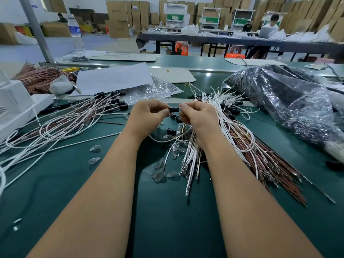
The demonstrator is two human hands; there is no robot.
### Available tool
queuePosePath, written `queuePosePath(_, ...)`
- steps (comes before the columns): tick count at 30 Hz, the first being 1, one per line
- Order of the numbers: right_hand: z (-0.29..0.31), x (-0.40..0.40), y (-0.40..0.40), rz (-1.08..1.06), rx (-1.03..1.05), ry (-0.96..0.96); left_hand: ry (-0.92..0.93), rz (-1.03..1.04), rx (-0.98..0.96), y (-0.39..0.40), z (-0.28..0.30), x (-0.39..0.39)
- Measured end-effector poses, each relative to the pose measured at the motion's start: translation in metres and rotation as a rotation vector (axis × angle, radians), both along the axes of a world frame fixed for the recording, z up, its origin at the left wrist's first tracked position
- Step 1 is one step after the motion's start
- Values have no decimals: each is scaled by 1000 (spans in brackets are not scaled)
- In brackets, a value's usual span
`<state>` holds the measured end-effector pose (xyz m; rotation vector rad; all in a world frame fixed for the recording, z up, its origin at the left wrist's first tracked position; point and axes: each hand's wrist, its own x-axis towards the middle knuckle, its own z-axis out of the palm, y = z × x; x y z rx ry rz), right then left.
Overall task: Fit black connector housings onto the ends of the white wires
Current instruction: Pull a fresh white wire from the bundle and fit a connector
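Left hand (147, 113) fingers pinch black connector housing (173, 110) above worktop (115, 175); right hand (199, 116) fingers pinch white wire (180, 108) end at its mouth; keep terminal coaxial, push until seated.

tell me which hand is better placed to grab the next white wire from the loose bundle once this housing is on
Right, probably. The right hand sits directly over the bundle of white wires, while the left hand pinches the black housing on the side away from it, nearer the finished wires.
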<state>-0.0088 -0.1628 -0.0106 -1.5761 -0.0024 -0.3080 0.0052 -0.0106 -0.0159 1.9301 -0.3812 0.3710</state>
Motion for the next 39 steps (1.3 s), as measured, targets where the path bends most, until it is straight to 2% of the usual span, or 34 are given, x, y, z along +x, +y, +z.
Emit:
queuePosePath(8, -3, 3, -1, 23, -6, 8, 32, -44, -117, 0, 0, 0)
queuePosePath(24, -5, 0, 3, 13, -128, -69, 103, -102, -140, 3, -6, 4)
queuePosePath(28, -5, -2, 4, 18, -85, -82, 103, -107, -142, 4, -5, 4)
queuePosePath(35, -6, -2, 1, 15, 27, -52, 10, -54, -66, -3, 3, 0)
queuePosePath(39, -7, -2, 1, -45, 23, -44, -40, -19, 139, 0, 6, -3)
